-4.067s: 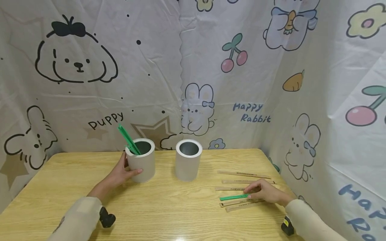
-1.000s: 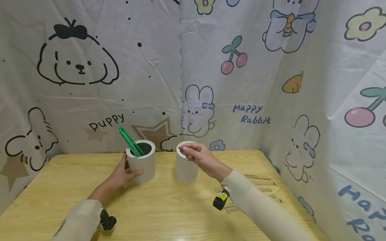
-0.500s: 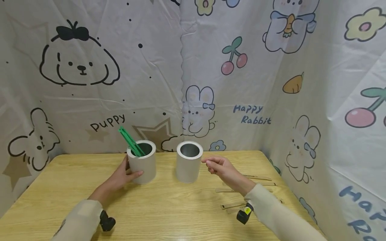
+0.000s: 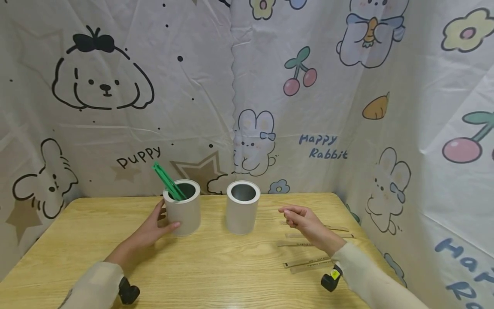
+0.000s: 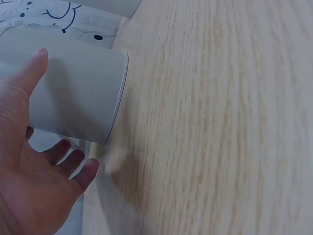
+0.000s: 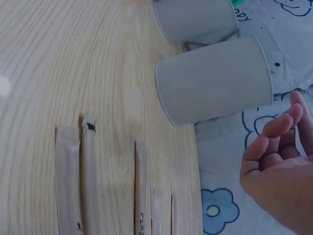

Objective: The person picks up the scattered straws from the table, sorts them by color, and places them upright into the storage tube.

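Fingers of the left hand (image 4: 149, 231) spread slackly beside a cup (image 4: 189, 216) holding green sticks (image 4: 167, 181); those of the right hand (image 4: 311, 226) hang loosely bent, holding nothing, above paper-wrapped sticks (image 6: 68, 178), which look light, stiff and best pinched mid-length. A second cup (image 4: 241, 218) stands between both hands' fingers; the table's (image 4: 227, 270) far edge lies just ahead, open room nearer than them.

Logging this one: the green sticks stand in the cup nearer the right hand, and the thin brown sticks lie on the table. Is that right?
Not quite: the green sticks lean in the cup beside the left hand, as the head view shows. The thin brown sticks do lie on the table.
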Tool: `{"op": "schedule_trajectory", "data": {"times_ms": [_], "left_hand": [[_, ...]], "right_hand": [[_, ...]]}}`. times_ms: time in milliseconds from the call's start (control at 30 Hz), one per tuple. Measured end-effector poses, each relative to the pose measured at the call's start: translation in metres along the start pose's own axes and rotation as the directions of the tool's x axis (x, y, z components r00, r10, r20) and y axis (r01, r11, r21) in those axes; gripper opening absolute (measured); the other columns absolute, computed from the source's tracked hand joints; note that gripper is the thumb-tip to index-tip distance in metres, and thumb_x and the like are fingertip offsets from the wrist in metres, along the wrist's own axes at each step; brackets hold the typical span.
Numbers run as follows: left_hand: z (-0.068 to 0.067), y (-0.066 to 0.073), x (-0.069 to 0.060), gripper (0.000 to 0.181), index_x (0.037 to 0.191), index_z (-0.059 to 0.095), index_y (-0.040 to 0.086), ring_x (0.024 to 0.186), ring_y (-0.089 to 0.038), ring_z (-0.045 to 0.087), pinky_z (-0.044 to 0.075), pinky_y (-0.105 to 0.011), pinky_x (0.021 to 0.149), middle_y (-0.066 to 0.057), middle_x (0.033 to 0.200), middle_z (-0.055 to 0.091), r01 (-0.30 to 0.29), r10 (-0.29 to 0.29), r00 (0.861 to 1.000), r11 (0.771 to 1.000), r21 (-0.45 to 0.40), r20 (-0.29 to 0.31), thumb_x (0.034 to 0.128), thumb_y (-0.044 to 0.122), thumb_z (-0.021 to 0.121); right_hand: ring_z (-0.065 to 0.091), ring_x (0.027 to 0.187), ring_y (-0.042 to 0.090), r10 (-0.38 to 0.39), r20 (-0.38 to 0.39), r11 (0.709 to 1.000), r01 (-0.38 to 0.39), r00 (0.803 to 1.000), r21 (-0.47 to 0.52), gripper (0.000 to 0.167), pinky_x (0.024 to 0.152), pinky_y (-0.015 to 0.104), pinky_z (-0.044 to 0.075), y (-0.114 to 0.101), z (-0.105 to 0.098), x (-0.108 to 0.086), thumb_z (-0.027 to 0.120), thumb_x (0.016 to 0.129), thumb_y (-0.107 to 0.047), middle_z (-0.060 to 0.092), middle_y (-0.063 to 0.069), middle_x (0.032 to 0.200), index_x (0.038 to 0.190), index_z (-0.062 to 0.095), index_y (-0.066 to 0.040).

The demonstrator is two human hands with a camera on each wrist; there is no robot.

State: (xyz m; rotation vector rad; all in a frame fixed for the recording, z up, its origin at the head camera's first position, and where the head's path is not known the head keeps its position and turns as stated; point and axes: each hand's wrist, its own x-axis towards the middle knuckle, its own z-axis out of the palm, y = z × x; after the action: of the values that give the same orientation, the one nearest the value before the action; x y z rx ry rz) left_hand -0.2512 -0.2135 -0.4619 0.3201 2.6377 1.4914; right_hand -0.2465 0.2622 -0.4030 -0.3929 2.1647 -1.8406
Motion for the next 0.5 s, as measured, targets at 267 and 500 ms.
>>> {"op": "schedule_trajectory", "data": {"times_ms": [267, 500], "left_hand": [[-0.006, -0.001, -0.011, 0.095, 0.161, 0.004, 0.001, 0.141, -0.061, 0.029, 0.038, -0.071, 0.108, -0.039, 0.158, 0.022, -0.016, 0.019, 1.0, 0.994, 0.104, -0.025, 0.0983, 0.037, 0.066], [-0.01, 0.0, -0.025, 0.081, 0.157, 0.022, 0.002, 0.137, -0.062, 0.036, 0.044, -0.07, 0.103, -0.037, 0.156, 0.03, -0.056, 0.063, 0.997, 0.99, 0.129, -0.051, 0.0976, 0.034, 0.067]], "right_hand": [[0.05, 0.079, 0.006, 0.012, -0.014, 1.0, -0.012, 1.0, -0.014, 0.027, 0.078, 0.02, 0.048, 0.003, -0.011, -0.007, 0.056, 0.105, -0.03, 0.055, -0.008, 0.089, 0.123, 0.066, -0.013], [0.05, 0.078, 0.005, -0.004, -0.009, 1.0, 0.004, 1.0, -0.015, 0.022, 0.076, 0.019, 0.048, 0.007, -0.02, -0.014, 0.053, 0.106, -0.027, 0.056, -0.009, 0.089, 0.12, 0.067, -0.017]]}}
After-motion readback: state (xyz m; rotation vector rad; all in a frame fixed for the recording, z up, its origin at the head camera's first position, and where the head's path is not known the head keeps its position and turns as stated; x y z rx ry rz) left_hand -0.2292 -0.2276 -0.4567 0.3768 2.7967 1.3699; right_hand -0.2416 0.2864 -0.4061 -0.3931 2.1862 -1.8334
